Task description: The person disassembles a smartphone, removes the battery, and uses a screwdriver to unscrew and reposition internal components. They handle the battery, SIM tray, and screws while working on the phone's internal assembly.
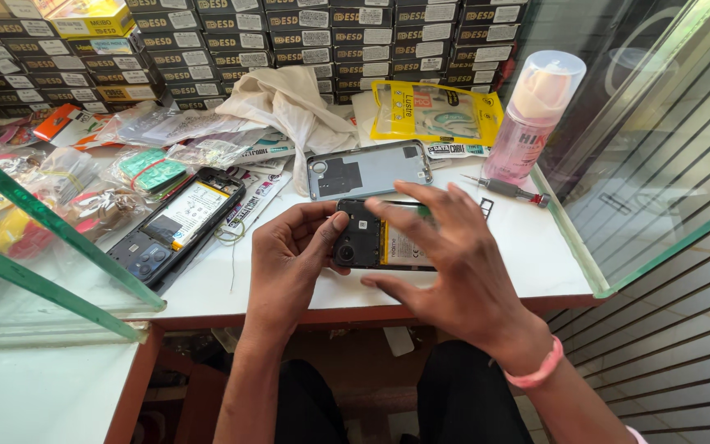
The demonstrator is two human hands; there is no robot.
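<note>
A second opened phone (176, 226) lies on the white counter (527, 247) at the left, untouched. The left hand (289, 259) pinches the camera end of the opened phone (371, 244) between thumb and forefinger. Its grey back cover (369, 169) is already off (set just behind). The right hand (445, 263) is laid over the phone with fingers spread, fingertips pressing its upper edge. Reassembly appears undone. The phone's long axis runs left to right, camera end leftward. A screwdriver (509, 191) rests beside a pink bottle (532, 115).

You are at a phone repair shop: beyond your hands (388, 255) rise stacked parts boxes (306, 33), an opened phone (176, 226) lies left of them on the white counter (527, 255), glass panels (651, 140) stand to their right
</note>
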